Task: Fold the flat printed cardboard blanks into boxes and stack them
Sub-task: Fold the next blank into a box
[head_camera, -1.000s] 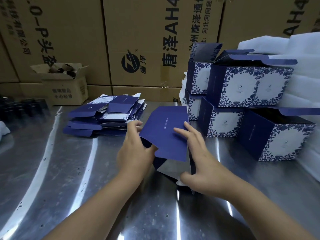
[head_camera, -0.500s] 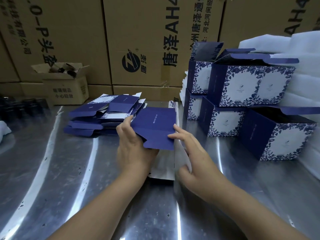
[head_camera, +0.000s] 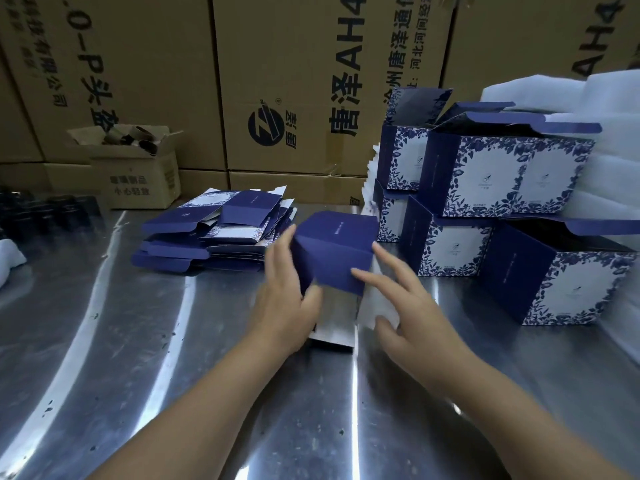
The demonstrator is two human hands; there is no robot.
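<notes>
**Blank raised and squared up between the hands**

Since the frame half a second back, the blank (head_camera: 334, 252) has gone from a flat tilt to a boxy shape. The right hand (head_camera: 412, 317) has also come in from the near side to the front panel.

We see the blank at the middle of the table (head_camera: 138, 341). It is between the flats (head_camera: 214, 230) just to its left and the boxes (head_camera: 512, 174) just to its right. Bare steel lies open on the near side and toward the left front. Cartons (head_camera: 277, 81) wall off the far side, and the boxes and foam (head_camera: 616, 133) close the right.

Blur softens both hands and the blank's lower white flaps, so we cannot tell how those flaps are folded. The blank's far right corner overlaps a bottom box in our view, and we cannot tell whether they touch. The frame's edge cuts off the foam and the nearest box's lid.

The left hand (head_camera: 284, 299) grips the blank's left side, with fingers stretched up along it and the thumb on the near face. The right hand is spread wide and holds nothing. Its fingertips touch the dark front panel and right edge, and its thumb is low on a white flap.
</notes>
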